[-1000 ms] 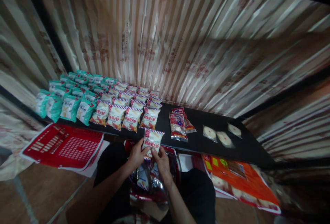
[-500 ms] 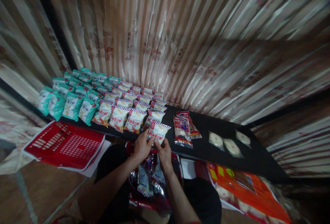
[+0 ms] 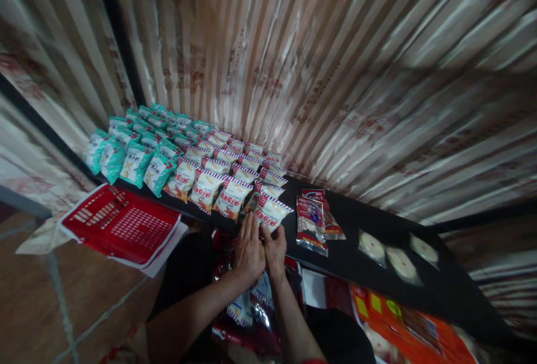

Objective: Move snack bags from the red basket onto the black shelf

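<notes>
While the right hand (image 3: pixel 276 249) pinches the lower part of a white snack packet (image 3: pixel 274 211) with its thumb in front, the left hand (image 3: pixel 250 249) is just beside it, its fingers straight and close together at the packet's lower left; whether they also grip, I cannot tell. This packet is at the near edge of a black shelf (image 3: pixel 348 252), in front of the rightmost column of similar packets with striped edges (image 3: pixel 232 196). To the left of these, several rows of teal packets (image 3: pixel 137 162) stand close together. On the right lie two red packets (image 3: pixel 309 224), one partly over the other, and farther right three round pale pieces (image 3: pixel 372 247) in clear wrapping. Nearer than the shelf, a red basket (image 3: pixel 126 227) is on the left and an orange package (image 3: pixel 413 325) on the right. Behind everything hangs a striped curtain (image 3: pixel 251 45).
</notes>
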The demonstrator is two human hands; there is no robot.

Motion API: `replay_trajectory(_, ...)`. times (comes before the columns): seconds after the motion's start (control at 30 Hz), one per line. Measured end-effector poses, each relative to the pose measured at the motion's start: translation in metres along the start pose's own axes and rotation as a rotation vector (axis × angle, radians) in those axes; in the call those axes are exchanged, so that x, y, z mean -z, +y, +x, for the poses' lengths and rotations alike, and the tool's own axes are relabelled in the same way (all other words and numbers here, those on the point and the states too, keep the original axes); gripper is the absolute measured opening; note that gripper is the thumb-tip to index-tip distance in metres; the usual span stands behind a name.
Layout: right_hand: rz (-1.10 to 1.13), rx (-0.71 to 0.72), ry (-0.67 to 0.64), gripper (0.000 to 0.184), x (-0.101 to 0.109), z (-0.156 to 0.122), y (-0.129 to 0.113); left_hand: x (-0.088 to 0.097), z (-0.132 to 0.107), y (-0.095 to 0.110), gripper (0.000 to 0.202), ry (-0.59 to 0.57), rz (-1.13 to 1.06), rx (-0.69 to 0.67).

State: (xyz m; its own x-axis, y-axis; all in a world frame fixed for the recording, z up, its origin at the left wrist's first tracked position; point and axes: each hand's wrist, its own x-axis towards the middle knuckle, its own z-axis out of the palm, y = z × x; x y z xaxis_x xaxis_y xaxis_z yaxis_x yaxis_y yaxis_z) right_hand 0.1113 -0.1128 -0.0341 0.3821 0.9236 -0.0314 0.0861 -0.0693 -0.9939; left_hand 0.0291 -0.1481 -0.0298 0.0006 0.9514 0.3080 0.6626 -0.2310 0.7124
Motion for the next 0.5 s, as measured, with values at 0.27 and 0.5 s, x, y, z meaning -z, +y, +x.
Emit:
replay_trajectory(0.27, -0.144, 0.071, -0.017, 0.046, -0.002, 0.004, 0.011, -0.003, -0.005, -0.009, 0.059, -0.016, -0.006, -0.022)
replay_trajectory(0.5, -0.373, 0.244, 0.073, 0.048, -0.002, 0.003, 0.007, 0.000, -0.002, -0.016, 0.057, -0.045, -0.015, -0.047)
